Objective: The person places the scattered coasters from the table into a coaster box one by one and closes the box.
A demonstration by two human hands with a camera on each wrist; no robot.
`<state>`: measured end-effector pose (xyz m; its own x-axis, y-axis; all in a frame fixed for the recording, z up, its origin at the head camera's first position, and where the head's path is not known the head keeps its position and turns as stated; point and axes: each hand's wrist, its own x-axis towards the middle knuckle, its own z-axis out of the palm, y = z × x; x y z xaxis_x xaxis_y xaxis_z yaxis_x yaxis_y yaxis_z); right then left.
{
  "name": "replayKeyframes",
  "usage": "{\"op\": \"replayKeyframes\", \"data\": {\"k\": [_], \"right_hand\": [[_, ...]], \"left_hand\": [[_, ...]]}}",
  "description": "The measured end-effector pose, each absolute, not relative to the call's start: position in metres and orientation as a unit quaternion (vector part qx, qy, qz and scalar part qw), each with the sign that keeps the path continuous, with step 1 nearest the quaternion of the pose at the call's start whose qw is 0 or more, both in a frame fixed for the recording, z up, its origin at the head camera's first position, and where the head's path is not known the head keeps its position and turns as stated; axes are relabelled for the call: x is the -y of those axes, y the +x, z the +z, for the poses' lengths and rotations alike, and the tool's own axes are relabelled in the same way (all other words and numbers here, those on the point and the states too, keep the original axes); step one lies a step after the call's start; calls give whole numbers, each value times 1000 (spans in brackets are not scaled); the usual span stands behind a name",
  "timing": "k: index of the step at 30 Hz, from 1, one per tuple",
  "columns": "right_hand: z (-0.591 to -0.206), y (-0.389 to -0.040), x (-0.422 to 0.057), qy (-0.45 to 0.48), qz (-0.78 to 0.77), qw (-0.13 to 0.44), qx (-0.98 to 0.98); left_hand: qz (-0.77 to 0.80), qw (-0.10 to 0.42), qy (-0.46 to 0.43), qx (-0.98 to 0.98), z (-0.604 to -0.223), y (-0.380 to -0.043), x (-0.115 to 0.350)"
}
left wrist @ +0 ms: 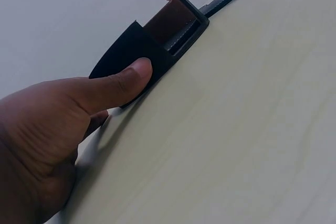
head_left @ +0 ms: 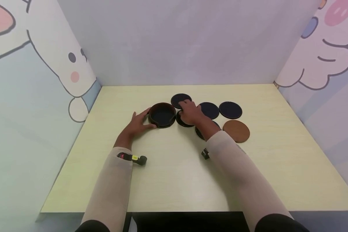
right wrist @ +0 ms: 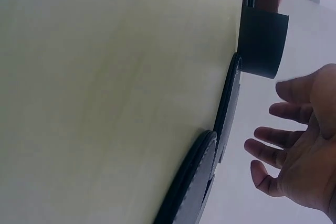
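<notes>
1. Against the left hand (head_left: 137, 125), I see a round holder (head_left: 162, 116): black outside, reddish-brown inner wall, black floor.
2. Around the right hand (head_left: 190, 112), black discs (head_left: 230, 110), pale dotted lines edging some.
3. Right of that hand, one plain brown disc (head_left: 236, 131).
4. Beneath both hands, a cream tabletop (head_left: 168, 180), faintly grained.
5. Behind both hands, beige sleeves (head_left: 108, 190).
6. Beyond both hands, a plain pale-lavender wall (head_left: 185, 42).

Soft, even light brightens the head view, where the right sleeve (head_left: 237, 170) casts a faint, soft-edged shadow leftward across the desk (head_left: 168, 180). Both wrist views look dimmer, bluish and softer, with a diffuse shadow near the left hand (left wrist: 58, 124).
</notes>
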<state>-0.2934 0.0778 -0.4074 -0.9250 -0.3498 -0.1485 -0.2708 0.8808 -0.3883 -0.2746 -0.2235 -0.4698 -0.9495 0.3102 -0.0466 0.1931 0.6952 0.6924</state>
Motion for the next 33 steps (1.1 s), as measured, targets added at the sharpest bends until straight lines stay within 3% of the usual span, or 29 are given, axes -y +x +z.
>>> {"op": "replayKeyframes", "data": {"k": [13,33], "right_hand": [[-407,-292,-81,-165,-119,173,-964],[-409,-292,-87,-151,-112,196,-962]], "left_hand": [[362,80,141,-918,-470,-276,226],[368,87,138,-915,-471,-275,225]]}}
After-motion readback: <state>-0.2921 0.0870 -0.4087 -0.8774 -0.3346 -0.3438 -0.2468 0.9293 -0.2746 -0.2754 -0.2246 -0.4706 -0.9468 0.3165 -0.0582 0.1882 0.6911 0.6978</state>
